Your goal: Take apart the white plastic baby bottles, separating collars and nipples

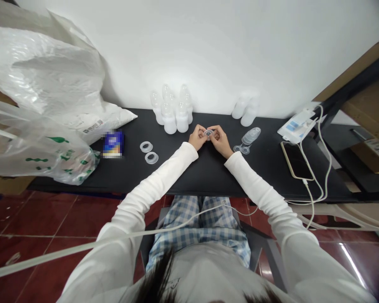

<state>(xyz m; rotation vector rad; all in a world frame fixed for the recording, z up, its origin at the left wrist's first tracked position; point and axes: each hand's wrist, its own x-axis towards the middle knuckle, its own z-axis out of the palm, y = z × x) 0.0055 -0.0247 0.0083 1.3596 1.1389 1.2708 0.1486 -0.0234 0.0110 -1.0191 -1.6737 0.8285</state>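
My left hand (198, 137) and my right hand (219, 141) meet over the black table, both closed on a small translucent bottle collar ring (209, 132). Its centre is partly covered by my fingers. To the left lie two similar rings, one (146, 146) behind the other (151, 158). Beyond my left hand stands a group of white bottles (169, 123) with clear domed caps. Near my right hand are clear caps (251, 135) and small round clear pieces (245, 149). Two white bottles (248, 114) without domed caps stand behind them.
A phone (297, 160) with a white charging cable (330, 160) and a white packet (298, 124) lie on the right. At left are a blue box (113, 144), a printed plastic bag (60, 155) and a large white sack (44, 71). Another cable (113, 242) crosses my lap.
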